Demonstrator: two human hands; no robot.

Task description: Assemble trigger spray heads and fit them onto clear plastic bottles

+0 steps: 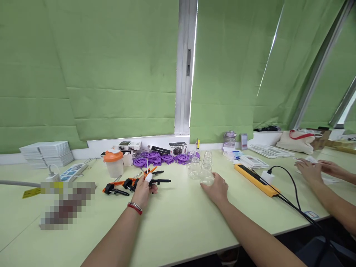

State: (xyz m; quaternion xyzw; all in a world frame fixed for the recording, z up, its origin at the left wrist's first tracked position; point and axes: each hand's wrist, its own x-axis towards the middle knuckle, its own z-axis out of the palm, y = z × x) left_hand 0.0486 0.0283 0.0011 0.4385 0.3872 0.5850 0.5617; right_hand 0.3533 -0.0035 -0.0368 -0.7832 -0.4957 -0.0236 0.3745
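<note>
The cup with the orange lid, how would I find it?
Look along the wall under the green blinds, left of the purple discs. The cup stands behind the left hand. It is white and cloudy with an orange lid, unlike the clear jars.

Both forearms are bare, with no sleeve reaching into view on either one. The left hand (142, 191) has a white covering, like a finger cot or tape, over one fingertip. Around the left wrist sit a red band (134, 208) and, right beside it, a thin silvery bangle (136, 204). The right hand (217, 190) shows no ring, watch or band, and its wrist is bare.
</note>
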